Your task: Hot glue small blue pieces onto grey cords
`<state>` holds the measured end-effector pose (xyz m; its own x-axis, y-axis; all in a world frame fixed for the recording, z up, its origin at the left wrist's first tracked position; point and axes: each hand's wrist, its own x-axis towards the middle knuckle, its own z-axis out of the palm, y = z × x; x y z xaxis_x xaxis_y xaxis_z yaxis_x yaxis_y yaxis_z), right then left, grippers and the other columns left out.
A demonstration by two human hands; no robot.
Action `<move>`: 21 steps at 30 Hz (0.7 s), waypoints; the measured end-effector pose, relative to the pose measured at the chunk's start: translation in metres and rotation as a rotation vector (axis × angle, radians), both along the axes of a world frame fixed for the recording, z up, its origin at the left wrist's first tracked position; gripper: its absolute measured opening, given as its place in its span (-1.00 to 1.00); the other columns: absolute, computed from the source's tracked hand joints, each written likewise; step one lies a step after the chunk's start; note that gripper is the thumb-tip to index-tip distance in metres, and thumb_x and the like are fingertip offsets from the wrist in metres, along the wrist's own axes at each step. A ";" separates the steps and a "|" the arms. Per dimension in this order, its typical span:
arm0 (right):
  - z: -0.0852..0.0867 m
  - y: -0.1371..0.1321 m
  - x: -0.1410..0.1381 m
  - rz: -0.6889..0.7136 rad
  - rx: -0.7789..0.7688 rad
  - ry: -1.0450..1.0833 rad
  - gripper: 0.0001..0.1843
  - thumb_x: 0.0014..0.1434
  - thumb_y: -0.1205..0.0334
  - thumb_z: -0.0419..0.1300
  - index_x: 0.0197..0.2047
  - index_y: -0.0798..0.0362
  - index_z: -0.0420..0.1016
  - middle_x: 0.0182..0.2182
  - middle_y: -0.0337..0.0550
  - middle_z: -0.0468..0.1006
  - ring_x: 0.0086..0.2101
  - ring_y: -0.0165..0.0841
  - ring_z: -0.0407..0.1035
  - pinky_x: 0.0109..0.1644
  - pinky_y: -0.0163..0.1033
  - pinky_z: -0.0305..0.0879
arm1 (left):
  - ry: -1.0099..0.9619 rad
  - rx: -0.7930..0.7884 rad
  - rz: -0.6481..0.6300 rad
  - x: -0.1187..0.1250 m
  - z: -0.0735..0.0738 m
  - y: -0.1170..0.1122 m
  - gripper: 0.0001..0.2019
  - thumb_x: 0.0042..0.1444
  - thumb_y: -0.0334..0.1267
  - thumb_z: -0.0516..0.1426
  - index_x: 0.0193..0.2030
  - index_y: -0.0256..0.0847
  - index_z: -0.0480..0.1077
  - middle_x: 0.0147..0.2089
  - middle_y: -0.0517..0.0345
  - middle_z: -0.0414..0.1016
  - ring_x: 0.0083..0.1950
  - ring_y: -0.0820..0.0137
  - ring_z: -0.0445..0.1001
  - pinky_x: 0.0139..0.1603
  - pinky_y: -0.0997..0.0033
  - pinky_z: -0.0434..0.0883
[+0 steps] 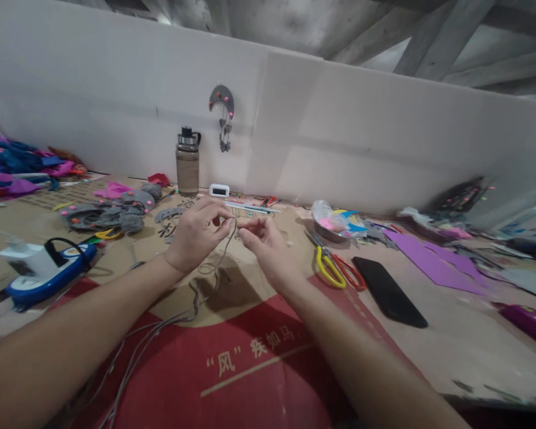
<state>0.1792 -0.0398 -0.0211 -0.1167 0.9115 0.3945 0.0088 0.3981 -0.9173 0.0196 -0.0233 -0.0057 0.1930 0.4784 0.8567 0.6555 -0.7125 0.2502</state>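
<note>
Just above the cardboard, both hands meet over a thin grey cord [195, 298]. My left hand [199, 231] is closed, pinching the cord between thumb and fingertips, where it bends in a small loop. Close beside it, my right hand [268, 243] has its thumb and forefinger drawn together at the same loop; the short bit between these fingertips is hard to make out. From the fingers the cord hangs down in loose curls and runs toward the lower left over the red printed cardboard [250, 381].
Yellow-and-red handled scissors [330, 268] and a black phone [388, 292] lie right of my right hand. Grey felt pieces [102, 214] and a blue power strip [49, 283] lie left. A bottle [187, 164] stands by the white wall; a moon-shaped felt ornament [223, 104] hangs there.
</note>
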 end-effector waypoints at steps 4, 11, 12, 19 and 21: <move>-0.003 -0.004 -0.014 0.212 -0.200 0.308 -0.67 -0.01 0.17 0.22 -0.26 -0.03 0.12 -0.47 -0.40 0.34 -0.52 -0.53 0.27 -0.34 -0.29 0.31 | -0.022 -0.133 0.011 0.004 -0.003 -0.002 -0.92 0.01 -0.35 0.11 -0.39 -0.21 0.44 -0.37 0.15 0.48 -0.35 0.43 0.39 -0.29 0.41 0.33; -0.007 0.007 -0.006 -0.007 -0.098 0.126 -0.83 0.01 0.14 0.16 -0.37 0.03 0.27 -0.46 -0.33 0.31 -0.55 -0.54 0.13 -0.55 -0.40 0.10 | -0.333 -0.563 -0.177 0.012 -0.007 -0.001 -0.86 0.02 -0.24 0.13 -0.31 -0.25 0.41 -0.42 0.14 0.50 -0.41 0.44 0.47 -0.35 0.42 0.41; -0.007 0.007 -0.005 -0.036 -0.072 0.089 -0.84 0.02 0.14 0.15 -0.36 0.03 0.28 -0.45 -0.31 0.33 -0.53 -0.53 0.16 -0.52 -0.39 0.12 | -0.373 -0.603 -0.211 0.013 -0.006 -0.002 -0.85 0.02 -0.24 0.13 -0.29 -0.25 0.41 -0.41 0.13 0.51 -0.41 0.43 0.48 -0.34 0.41 0.43; -0.003 0.004 -0.001 -0.149 0.029 -0.085 -0.85 0.08 0.16 0.08 -0.34 0.06 0.33 -0.43 -0.24 0.41 -0.46 -0.47 0.23 -0.40 -0.34 0.18 | -0.414 -0.694 -0.298 0.014 -0.002 -0.007 -0.79 0.03 -0.20 0.13 -0.25 -0.25 0.48 -0.39 0.09 0.55 -0.37 0.40 0.50 -0.29 0.38 0.46; -0.002 0.004 0.000 -0.177 0.048 -0.117 -0.85 0.09 0.15 0.07 -0.35 0.06 0.33 -0.44 -0.23 0.42 -0.45 -0.45 0.25 -0.38 -0.33 0.18 | -0.417 -0.697 -0.301 0.014 -0.002 -0.007 -0.79 0.03 -0.19 0.14 -0.25 -0.25 0.49 -0.40 0.09 0.55 -0.37 0.39 0.50 -0.29 0.37 0.46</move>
<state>0.1793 -0.0361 -0.0231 -0.0041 0.9025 0.4307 0.1876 0.4237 -0.8862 0.0333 -0.0307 -0.0075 0.1309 0.8998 0.4162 0.2214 -0.4357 0.8724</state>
